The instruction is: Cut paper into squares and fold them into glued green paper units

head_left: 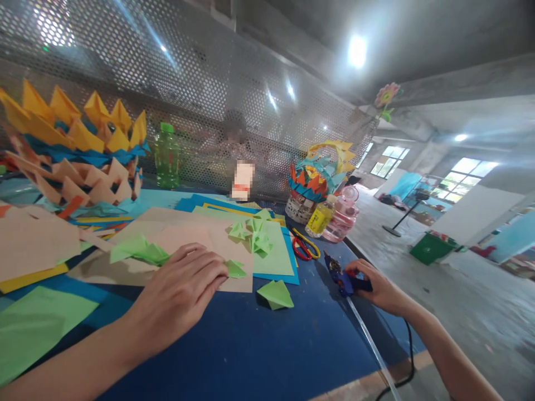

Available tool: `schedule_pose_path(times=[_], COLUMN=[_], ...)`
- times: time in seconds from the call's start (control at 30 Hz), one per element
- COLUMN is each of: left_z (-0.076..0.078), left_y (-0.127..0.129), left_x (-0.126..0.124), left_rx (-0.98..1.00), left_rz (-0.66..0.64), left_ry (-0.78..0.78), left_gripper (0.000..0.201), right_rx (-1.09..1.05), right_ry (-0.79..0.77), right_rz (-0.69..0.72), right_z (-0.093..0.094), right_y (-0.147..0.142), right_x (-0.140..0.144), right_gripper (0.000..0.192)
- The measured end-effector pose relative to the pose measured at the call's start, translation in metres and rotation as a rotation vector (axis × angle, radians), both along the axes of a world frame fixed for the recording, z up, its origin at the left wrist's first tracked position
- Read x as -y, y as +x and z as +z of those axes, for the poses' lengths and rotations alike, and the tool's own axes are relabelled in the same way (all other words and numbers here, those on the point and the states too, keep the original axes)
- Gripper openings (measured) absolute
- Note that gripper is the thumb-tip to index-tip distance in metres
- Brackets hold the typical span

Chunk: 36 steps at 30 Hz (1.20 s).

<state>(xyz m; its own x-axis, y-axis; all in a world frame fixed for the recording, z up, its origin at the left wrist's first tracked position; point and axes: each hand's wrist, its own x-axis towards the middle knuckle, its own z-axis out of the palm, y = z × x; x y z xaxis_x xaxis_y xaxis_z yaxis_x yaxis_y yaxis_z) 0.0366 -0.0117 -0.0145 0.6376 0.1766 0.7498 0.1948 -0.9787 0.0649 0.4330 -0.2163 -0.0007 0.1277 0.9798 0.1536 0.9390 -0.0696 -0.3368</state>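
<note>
My left hand point(184, 284) is closed in the middle of the table, its fingertips pinching a small folded green paper piece point(236, 269). Beyond its knuckles, a longer green folded paper point(142, 250) lies on the beige sheets point(146, 223). My right hand point(376, 285) grips a blue hot glue gun point(345, 283) at the table's right edge; the nozzle points away from me. A long clear glue stick point(371, 345) sticks out of its back. Between the hands lies another folded green piece point(276, 295), and a green paper cluster point(258, 235) rests on a light green sheet point(281, 262).
Red and yellow scissors point(307, 245) lie beyond the glue gun, near a yellow-labelled bottle point(320, 217) and a pink jug point(340, 217). A large folded-paper basket point(96, 150) stands at left, beside a green bottle point(167, 156). A perforated metal screen point(188, 72) rises behind. A black cord point(412, 351) hangs at right.
</note>
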Motion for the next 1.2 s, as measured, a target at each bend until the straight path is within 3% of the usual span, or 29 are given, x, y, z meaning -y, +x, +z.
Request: schedule_pose_path(times=[0.2,0.47,0.67,1.03,1.2], left_z=[0.000,-0.002,-0.003,-0.005,-0.005], left_y=[-0.002,-0.002,-0.001,0.000,0.000], left_x=[-0.001,-0.003,-0.004,-0.005,-0.006], left_rx=[-0.086,-0.088,-0.097,-0.104,-0.106], left_rz=[0.022,0.026,0.017,0.010,0.002], left_ry=[0.028,0.036,0.043,-0.035,-0.003], left_gripper=[0.008,0.007,0.005,0.006,0.005], right_rx=[-0.058,-0.080,-0.080,-0.073,-0.003], right_ry=[-0.055,-0.073,-0.102,-0.102,-0.005], right_rz=[-0.038,-0.096,-0.138,-0.118,-0.165], right_z=[0.007,-0.001,0.003,-0.001,0.010], right_y=[0.005,0.017,0.020,0.024,0.002], right_x=[0.004,0.024,0.038,0.052,0.061], right_gripper=[0.032,0.047,0.039,0.043,0.040])
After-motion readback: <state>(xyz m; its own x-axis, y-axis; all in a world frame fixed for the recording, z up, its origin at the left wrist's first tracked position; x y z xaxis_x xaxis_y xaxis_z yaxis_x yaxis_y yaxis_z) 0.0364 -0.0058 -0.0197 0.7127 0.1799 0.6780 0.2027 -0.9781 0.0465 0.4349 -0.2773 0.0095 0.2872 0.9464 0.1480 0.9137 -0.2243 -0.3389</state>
